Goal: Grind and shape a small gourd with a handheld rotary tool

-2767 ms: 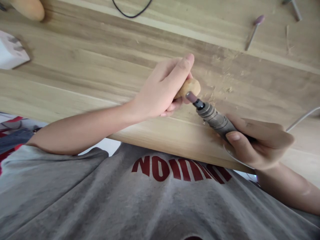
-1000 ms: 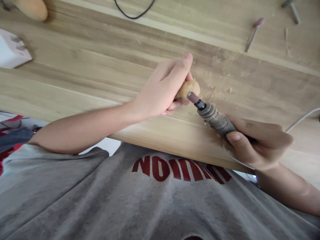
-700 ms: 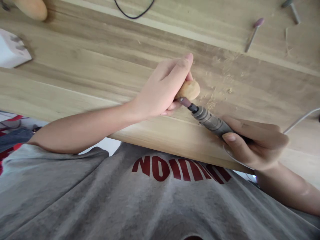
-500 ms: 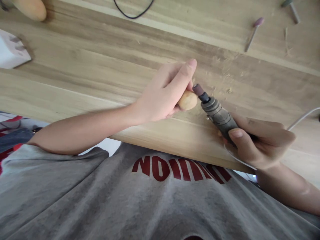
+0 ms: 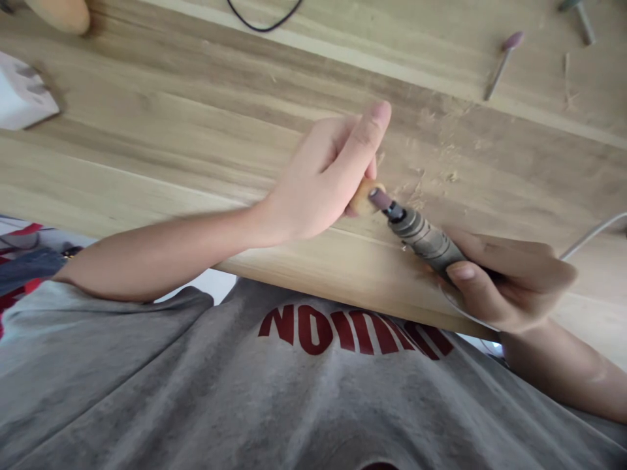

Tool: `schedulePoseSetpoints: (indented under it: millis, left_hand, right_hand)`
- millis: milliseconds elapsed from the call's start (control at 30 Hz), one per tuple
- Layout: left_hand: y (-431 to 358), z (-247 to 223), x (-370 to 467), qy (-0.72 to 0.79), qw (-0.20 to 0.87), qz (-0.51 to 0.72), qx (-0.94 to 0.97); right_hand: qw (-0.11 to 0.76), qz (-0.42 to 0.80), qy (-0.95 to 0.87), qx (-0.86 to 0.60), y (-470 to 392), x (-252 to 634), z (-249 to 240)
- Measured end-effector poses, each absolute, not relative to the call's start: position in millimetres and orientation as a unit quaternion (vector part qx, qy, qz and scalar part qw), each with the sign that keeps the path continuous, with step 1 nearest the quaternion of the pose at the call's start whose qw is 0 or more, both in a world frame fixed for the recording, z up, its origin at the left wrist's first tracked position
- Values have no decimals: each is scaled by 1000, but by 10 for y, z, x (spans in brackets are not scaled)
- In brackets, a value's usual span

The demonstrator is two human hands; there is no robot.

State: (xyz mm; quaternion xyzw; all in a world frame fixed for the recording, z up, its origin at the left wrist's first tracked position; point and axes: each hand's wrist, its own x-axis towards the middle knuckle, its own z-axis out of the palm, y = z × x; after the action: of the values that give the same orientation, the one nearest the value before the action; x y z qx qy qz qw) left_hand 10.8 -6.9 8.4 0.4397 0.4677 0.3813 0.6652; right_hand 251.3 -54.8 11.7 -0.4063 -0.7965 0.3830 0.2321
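Since half a second earlier, the rotary tool (image 5: 424, 238) had brought its brownish tip (image 5: 381, 199) down from beside the top of the wooden piece (image 5: 361, 201) to right over its rounded end, and the thumb of the left hand (image 5: 321, 179) had lifted a bit. So yeah, left hand was curled around the piece with just the pale end poking out, thumb sticking up. Most of the fingertips were hidden, so I couldn't tell exactly how they pinched it. Right hand (image 5: 514, 277) was wrapped around the tool, thumb resting on the barrel. The piece sat in the left fist above the wooden table (image 5: 196, 137), not far from the near edge, with shavings (image 5: 450, 176) scattered just past it.

Looked to me like the grinding step, working on that rounded end, tho I couldn't swear the tip was touching since it covered the spot. Next move, imo, called for a firm left grip, fingers kept clear of the tip, and light, even pressure while turning the piece bit by bit.
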Motion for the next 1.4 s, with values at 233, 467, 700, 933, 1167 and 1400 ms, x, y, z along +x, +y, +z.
schedulePoseSetpoints:
  millis: [233,467,700,933,1167,1400]
  left_hand:
    - [-63,78,92,480,660,371,444]
    - [-60,73,95,490,653,360,452]
    - [-45,118,106,488,665,358,437]
    - [-63,98,105,484,664,367,435]
    - [-71,70,106,488,659,365,440]
    - [-67,41,111,478,650,393,441]
  right_hand:
    - [224,381,-790,-425,-563,2507,130]
    - [242,371,-798,-408,-557,2510,123]
    - [248,380,-775,-439,-596,2511,93]
    - [233,380,-794,-413,-570,2518,92]
    - [231,365,-783,-448,-603,2504,114]
    - [245,366,-791,-425,-573,2503,103]
